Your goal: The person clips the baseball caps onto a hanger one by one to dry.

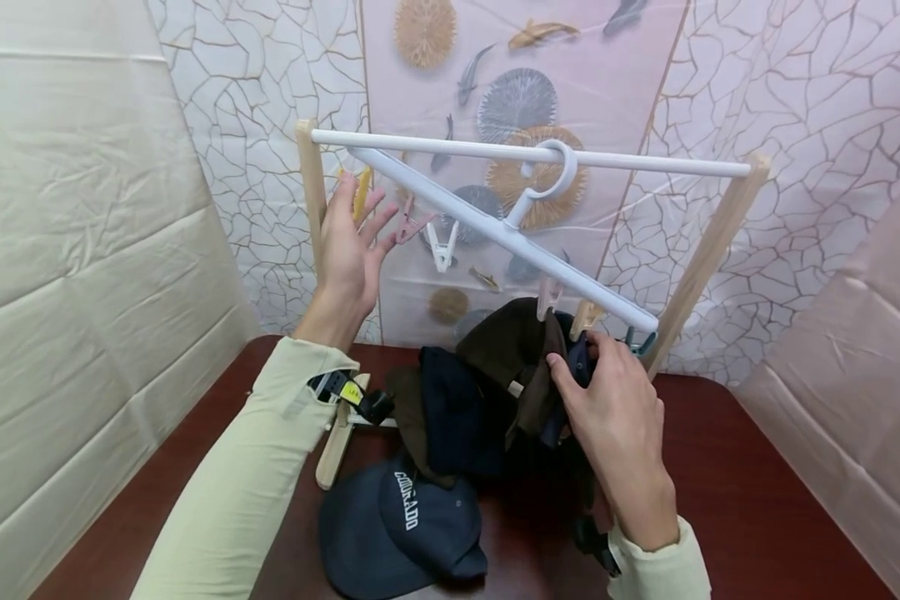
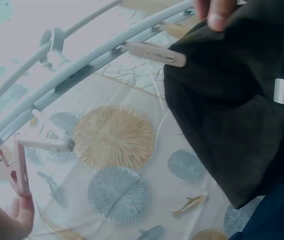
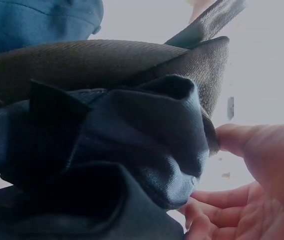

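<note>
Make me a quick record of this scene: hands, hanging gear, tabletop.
Support: pale blue plastic hanger, hooked over white rod, tilted down toward the right
Left hand: beside yellow plastic clip, fingers spread; grip unclear
Right hand: pinches dark brown and navy fabric caps, bunched together
Clipped: brown fabric, in pale pink plastic clip
Tabletop: red-brown table; navy cap with white lettering lies on it

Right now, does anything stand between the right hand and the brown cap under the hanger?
Nothing visible on the thumb side: the right hand has its thumb against the brown cap. On the finger side, navy fabric lies between.
</note>
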Action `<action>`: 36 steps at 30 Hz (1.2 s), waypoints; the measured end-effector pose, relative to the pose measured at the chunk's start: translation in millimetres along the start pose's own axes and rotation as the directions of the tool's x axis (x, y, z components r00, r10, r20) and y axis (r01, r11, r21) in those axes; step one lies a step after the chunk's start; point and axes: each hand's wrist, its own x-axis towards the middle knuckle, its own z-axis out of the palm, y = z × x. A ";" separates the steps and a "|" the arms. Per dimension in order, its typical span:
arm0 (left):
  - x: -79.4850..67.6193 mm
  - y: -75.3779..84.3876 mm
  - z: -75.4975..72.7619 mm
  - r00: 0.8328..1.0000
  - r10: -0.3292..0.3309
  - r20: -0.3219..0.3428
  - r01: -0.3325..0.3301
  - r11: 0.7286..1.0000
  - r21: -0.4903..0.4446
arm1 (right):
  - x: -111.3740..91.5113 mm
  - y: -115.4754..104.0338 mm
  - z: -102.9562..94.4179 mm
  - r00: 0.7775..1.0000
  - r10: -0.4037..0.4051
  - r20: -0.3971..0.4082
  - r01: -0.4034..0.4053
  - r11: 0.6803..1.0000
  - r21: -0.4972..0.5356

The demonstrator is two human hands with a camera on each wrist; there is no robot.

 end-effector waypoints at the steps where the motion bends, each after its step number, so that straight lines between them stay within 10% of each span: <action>1: 2.3 -0.4 1.6 1.000 0.009 -0.004 -0.009 1.000 -0.003 | -0.1 0.6 -0.2 1.000 0.000 0.003 0.000 1.000 0.000; 11: -4.1 -13.0 -7.7 0.999 0.039 -0.027 -0.037 0.997 0.064 | 1.1 3.1 -3.7 1.000 0.008 0.021 -0.008 1.000 -0.017; 36: -69.2 -31.7 -55.5 0.987 -0.016 0.158 -0.001 0.994 0.107 | 8.0 9.6 2.3 0.999 0.009 0.050 -0.012 0.999 0.047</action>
